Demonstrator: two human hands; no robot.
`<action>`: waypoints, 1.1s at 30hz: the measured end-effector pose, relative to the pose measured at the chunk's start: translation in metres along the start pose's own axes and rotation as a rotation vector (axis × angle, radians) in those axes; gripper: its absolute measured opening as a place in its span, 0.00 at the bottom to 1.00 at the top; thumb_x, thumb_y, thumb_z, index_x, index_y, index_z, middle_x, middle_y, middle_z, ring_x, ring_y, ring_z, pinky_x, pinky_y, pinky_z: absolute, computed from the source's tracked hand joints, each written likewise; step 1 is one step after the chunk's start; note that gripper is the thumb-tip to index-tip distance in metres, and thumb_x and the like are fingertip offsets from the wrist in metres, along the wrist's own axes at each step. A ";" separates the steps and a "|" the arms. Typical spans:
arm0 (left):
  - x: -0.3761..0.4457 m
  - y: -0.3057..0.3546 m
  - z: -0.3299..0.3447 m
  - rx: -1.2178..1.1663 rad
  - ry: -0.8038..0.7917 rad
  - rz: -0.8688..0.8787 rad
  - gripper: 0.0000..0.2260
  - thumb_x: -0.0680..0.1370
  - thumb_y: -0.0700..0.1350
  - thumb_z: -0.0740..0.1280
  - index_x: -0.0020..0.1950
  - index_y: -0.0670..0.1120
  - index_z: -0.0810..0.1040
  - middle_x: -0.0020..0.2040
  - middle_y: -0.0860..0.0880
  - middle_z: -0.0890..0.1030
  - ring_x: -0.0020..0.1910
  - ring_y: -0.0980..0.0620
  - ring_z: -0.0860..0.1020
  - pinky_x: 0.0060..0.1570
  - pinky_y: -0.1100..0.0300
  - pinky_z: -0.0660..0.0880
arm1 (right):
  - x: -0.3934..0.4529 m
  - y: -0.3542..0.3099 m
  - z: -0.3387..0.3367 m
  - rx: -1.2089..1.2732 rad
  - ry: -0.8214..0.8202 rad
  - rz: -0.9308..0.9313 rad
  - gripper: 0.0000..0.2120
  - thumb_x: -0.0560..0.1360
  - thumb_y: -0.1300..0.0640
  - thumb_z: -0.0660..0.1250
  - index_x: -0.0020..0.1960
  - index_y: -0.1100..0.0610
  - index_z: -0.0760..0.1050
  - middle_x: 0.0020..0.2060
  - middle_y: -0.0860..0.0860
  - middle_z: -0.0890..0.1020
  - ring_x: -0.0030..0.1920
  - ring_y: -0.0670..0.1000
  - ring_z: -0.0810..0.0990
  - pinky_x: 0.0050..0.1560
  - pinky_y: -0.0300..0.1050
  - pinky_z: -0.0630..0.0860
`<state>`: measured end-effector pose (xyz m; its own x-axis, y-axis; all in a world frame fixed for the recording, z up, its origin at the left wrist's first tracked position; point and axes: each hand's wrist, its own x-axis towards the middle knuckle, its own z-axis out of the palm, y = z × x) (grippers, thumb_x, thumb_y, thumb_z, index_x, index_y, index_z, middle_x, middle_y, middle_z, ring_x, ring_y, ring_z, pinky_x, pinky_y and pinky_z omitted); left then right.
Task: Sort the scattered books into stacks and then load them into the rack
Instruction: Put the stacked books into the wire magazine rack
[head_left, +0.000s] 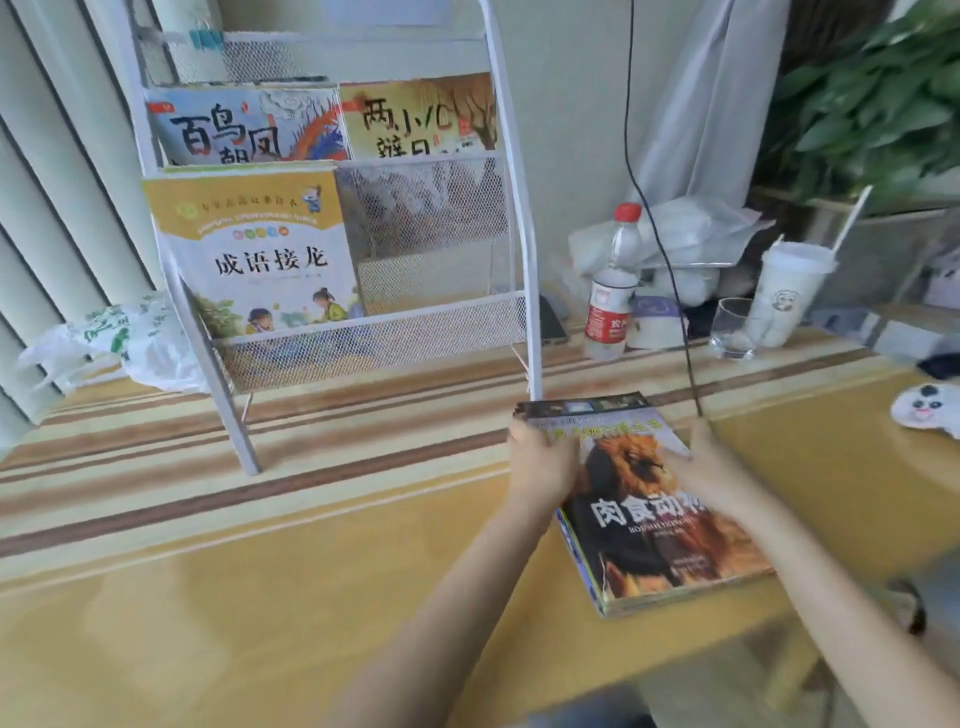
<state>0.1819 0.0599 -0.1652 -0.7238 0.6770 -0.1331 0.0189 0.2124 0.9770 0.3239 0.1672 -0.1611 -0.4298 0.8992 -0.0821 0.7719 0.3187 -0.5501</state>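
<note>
Your small stack of glossy lion-cover books (654, 509) lies on the yellow wooden desk (260, 597), near its right edge, just in front of the white wire-mesh rack (363, 291). Your left hand (540, 462) grips the stack's left edge, your right hand (711, 467) the right edge, forearms stretched forward. Three picture books already stand in the rack.
</note>
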 end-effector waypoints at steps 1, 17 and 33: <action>0.002 0.003 -0.001 -0.069 0.035 -0.084 0.19 0.72 0.42 0.65 0.60 0.36 0.66 0.55 0.40 0.72 0.55 0.42 0.73 0.54 0.50 0.73 | -0.006 0.003 0.005 0.016 -0.006 -0.022 0.19 0.78 0.51 0.61 0.66 0.56 0.62 0.57 0.61 0.77 0.49 0.58 0.77 0.46 0.47 0.71; -0.011 0.024 0.001 -0.165 0.004 -0.104 0.09 0.74 0.43 0.71 0.48 0.48 0.71 0.51 0.43 0.81 0.47 0.44 0.81 0.52 0.45 0.79 | -0.019 -0.004 0.002 0.468 0.120 -0.080 0.20 0.76 0.50 0.65 0.65 0.52 0.65 0.59 0.52 0.77 0.56 0.52 0.75 0.48 0.46 0.73; -0.043 0.066 -0.132 -0.219 0.138 0.512 0.25 0.63 0.50 0.79 0.56 0.47 0.76 0.46 0.54 0.84 0.48 0.55 0.83 0.52 0.57 0.78 | -0.027 -0.117 -0.017 1.010 -0.151 -0.583 0.30 0.53 0.27 0.72 0.51 0.40 0.75 0.47 0.36 0.82 0.56 0.44 0.79 0.53 0.38 0.78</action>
<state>0.1233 -0.0483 -0.0726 -0.7436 0.5535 0.3750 0.2584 -0.2794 0.9248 0.2535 0.1108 -0.0802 -0.6985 0.6297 0.3398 -0.2528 0.2271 -0.9405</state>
